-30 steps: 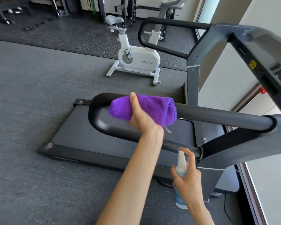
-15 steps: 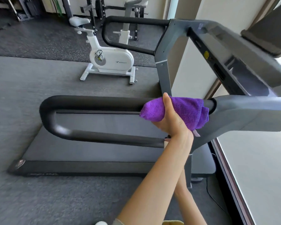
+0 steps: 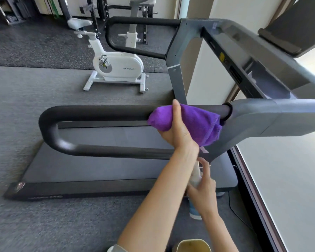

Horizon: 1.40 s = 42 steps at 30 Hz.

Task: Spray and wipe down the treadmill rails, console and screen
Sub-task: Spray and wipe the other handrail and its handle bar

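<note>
Hands: left (image 3: 178, 131) grips purple cloth (image 3: 198, 122) round rail (image 3: 98, 110), forearm hiding right-held (image 3: 204, 191) spray bottle (image 3: 195, 179); exercise bike (image 3: 115, 66) beyond

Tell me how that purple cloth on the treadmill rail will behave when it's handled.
The purple cloth probably handles soft and floppy: it bunches around the near rail under the left hand and a corner droops. Its fuzzy pile suggests it grips rather than slides. It looks light, so it would likely sag if lifted by one edge.

White exercise bike (image 3: 116, 67), grey logo and brand word, letters too blurred
</note>
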Tool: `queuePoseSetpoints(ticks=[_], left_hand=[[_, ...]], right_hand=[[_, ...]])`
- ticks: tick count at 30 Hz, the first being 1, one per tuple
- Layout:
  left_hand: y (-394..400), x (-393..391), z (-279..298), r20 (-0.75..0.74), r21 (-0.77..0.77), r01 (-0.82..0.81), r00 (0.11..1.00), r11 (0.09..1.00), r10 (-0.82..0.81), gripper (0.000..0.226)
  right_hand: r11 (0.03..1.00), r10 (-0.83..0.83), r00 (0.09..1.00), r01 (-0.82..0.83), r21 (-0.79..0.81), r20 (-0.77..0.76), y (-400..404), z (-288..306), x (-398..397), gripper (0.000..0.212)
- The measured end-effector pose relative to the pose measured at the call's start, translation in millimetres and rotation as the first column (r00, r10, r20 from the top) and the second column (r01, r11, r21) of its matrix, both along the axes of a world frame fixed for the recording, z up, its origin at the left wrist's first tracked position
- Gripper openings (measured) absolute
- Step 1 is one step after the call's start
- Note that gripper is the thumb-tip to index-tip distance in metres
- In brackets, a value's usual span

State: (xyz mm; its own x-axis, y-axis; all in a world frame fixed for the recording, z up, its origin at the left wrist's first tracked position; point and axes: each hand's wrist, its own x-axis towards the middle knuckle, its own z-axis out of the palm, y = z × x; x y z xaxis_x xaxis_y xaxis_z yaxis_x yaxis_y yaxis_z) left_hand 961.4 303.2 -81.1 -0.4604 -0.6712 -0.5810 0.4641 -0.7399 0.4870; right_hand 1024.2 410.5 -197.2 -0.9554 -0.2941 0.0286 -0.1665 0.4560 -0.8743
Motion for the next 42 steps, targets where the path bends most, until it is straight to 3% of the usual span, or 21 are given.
queuePoseSetpoints(ticks=[12, 17, 23, 28, 33, 38, 42], left_hand=[[-159.0, 99.7, 0.6, 0.081, -0.062, -0.303, 0.948, 0.951, 0.307, 0.059], [-191.9, 122.5, -1.3, 0.110, -0.035, -0.301, 0.947, 0.953, 0.303, 0.054], [-167.4, 100.1, 0.6, 0.114, -0.032, -0.312, 0.943, 0.950, 0.314, 0.059], [-97.5, 56.0, -2.6, 0.083, -0.029, -0.135, 0.987, 0.990, 0.137, 0.060], [-49.3, 23.4, -1.1, 0.055, -0.015, -0.072, 0.996, 0.997, 0.073, 0.064], [-0.8, -4.3, 2.7, 0.001, 0.009, 0.004, 1.000, 1.000, -0.004, 0.065], [27.4, -19.5, 5.1, -0.031, 0.009, 0.061, 0.998, 0.998, -0.061, 0.067]], right_hand=[[0.997, 0.075, 0.996, -0.074, 0.025, -0.042, -53.2, -3.4, 9.9, 0.055], [0.992, 0.122, 0.992, -0.121, 0.036, -0.045, -77.4, -3.6, 12.8, 0.055], [0.994, 0.111, 0.992, -0.110, 0.016, -0.053, -85.5, -7.0, 8.8, 0.056], [0.997, 0.074, 0.996, -0.073, 0.016, -0.054, -67.5, -9.0, -0.4, 0.057], [1.000, 0.018, 0.998, -0.018, 0.014, -0.065, -31.5, -14.5, -11.5, 0.059], [0.999, -0.012, 0.998, 0.014, 0.031, -0.069, -3.1, -14.8, -17.8, 0.081], [1.000, -0.022, 0.999, 0.022, -0.004, -0.035, 12.4, -16.3, -21.2, 0.075]])
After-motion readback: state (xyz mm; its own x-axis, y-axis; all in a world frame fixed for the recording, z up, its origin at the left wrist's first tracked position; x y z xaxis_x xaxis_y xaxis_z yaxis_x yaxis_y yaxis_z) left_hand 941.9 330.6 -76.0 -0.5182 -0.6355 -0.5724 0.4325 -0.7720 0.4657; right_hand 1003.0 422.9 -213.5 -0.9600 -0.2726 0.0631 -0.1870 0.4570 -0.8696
